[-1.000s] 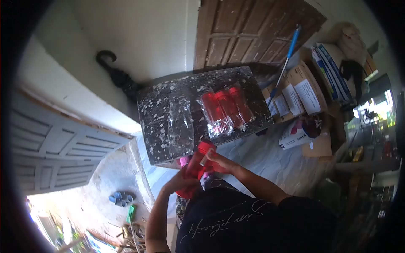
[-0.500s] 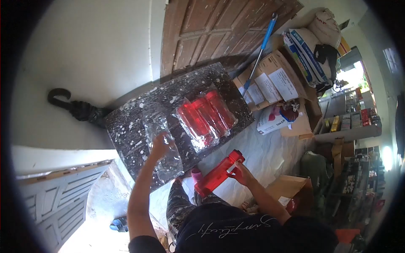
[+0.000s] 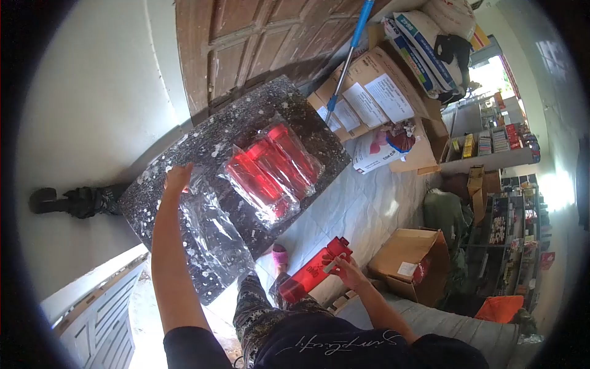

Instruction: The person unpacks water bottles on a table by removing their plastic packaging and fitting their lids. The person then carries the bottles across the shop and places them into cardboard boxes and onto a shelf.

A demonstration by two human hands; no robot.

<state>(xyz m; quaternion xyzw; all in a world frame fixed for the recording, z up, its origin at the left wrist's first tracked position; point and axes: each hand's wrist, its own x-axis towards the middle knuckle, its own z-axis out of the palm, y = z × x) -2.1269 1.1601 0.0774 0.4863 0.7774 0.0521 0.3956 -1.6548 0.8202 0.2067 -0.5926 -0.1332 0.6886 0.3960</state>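
My right hand [image 3: 348,274] is closed round the upper part of a red, see-through water bottle [image 3: 309,273], held tilted in front of my body. A small whitish piece shows by my fingers on the bottle; I cannot make out what it is. My left hand [image 3: 177,178] reaches over the far left part of the speckled dark table [image 3: 147,184], fingers apart. Beside it lies a clear plastic bag [image 3: 218,237], flat and crinkled; whether my fingers touch its end is unclear. Several more red bottles [image 3: 264,166] in clear wrapping lie side by side on the table.
Behind the table is a brown panelled door [image 3: 258,37]. Cardboard boxes [image 3: 369,92] and a blue-handled pole [image 3: 351,49] stand at its right. An open carton [image 3: 399,258] sits on the floor by my right arm. An umbrella [image 3: 86,202] juts out at the left.
My left hand has moved off the middle of the clear bag toward the table's far left. My right hand still holds the red bottle, turned slightly. The camera view has shifted right.
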